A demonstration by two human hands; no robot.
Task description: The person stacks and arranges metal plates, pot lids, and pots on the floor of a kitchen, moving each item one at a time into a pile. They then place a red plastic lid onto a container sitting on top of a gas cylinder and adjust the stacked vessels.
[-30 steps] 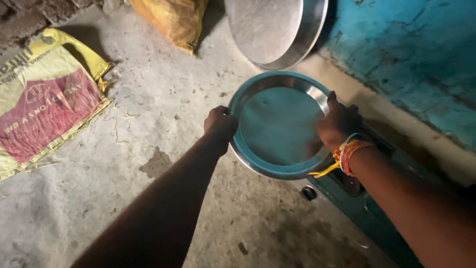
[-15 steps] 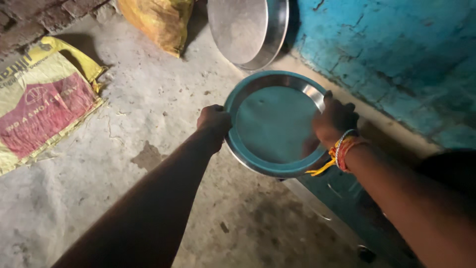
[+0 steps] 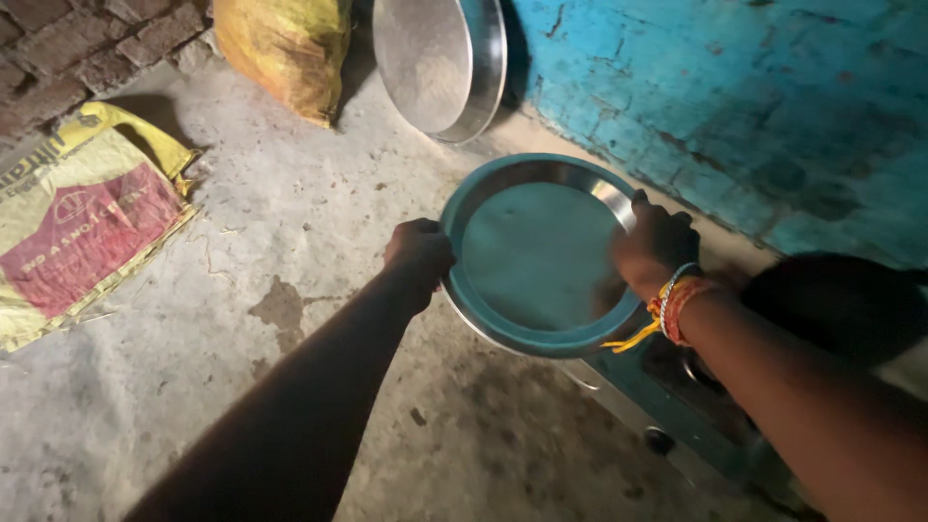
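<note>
Both hands grip one round steel plate (image 3: 536, 253), held off the concrete floor (image 3: 242, 251) above a teal stove (image 3: 677, 406) at the floor's right edge. The left hand (image 3: 418, 253) is closed on the plate's left rim; the right hand (image 3: 652, 246), with thread bands (image 3: 677, 304) at the wrist, is closed on the right rim. A second steel plate (image 3: 440, 63) leans upright against the blue wall (image 3: 735, 106) at the far edge, just beside a yellow sack (image 3: 275, 48). A printed yellow-and-red sack (image 3: 82, 222) lies flat at the left edge.
</note>
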